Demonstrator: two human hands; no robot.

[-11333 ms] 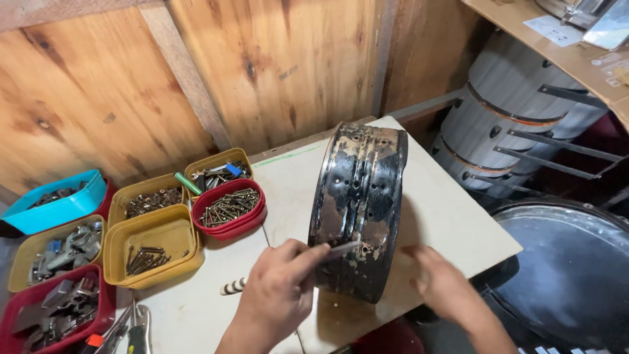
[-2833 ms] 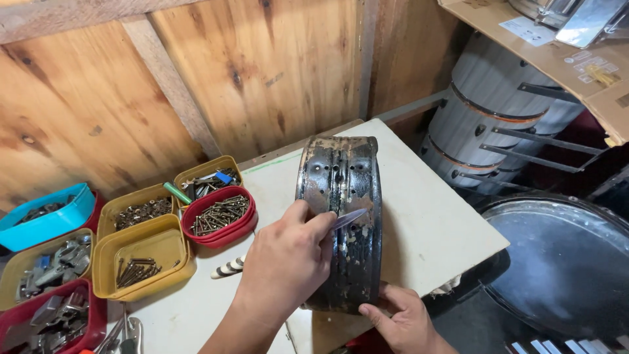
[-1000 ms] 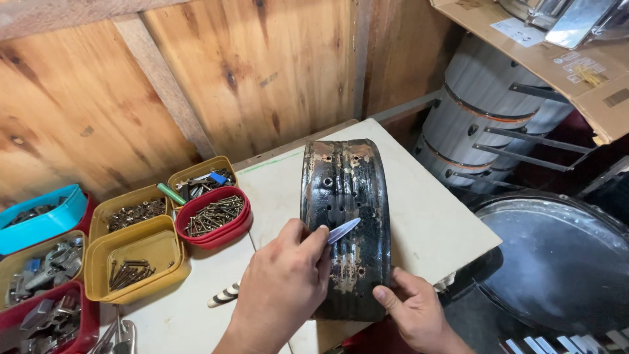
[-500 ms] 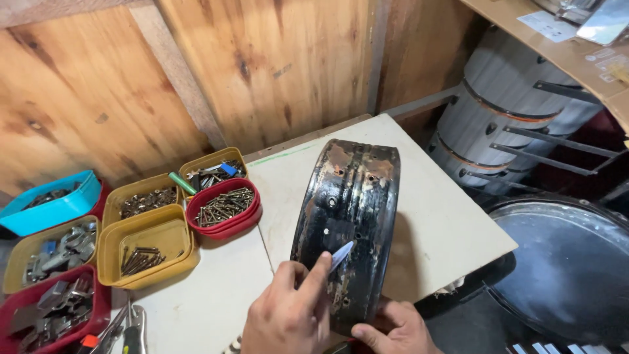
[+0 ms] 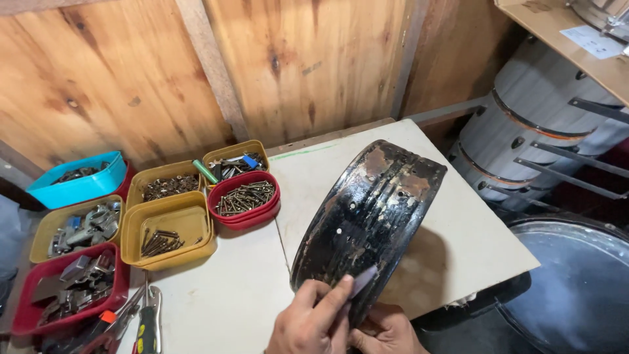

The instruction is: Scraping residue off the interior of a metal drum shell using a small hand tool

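At the near edge of the black rim [image 5: 370,219], my left hand [image 5: 313,324] pinches a small blade [image 5: 362,282] against it; my right hand [image 5: 386,331] grips the rim's bottom.

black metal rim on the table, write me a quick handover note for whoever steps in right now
Left hand: pinches a small flat blade against the outer face of the black metal rim.
Right hand: grips the rim's lower edge, steadying it.
Rim stands on edge on the white table, tilted, paint chipped with rusty bare patches.
Tubs of screws and hardware sit left of it, untouched.
Done: some bare patches show.
Left: most black coating remains.
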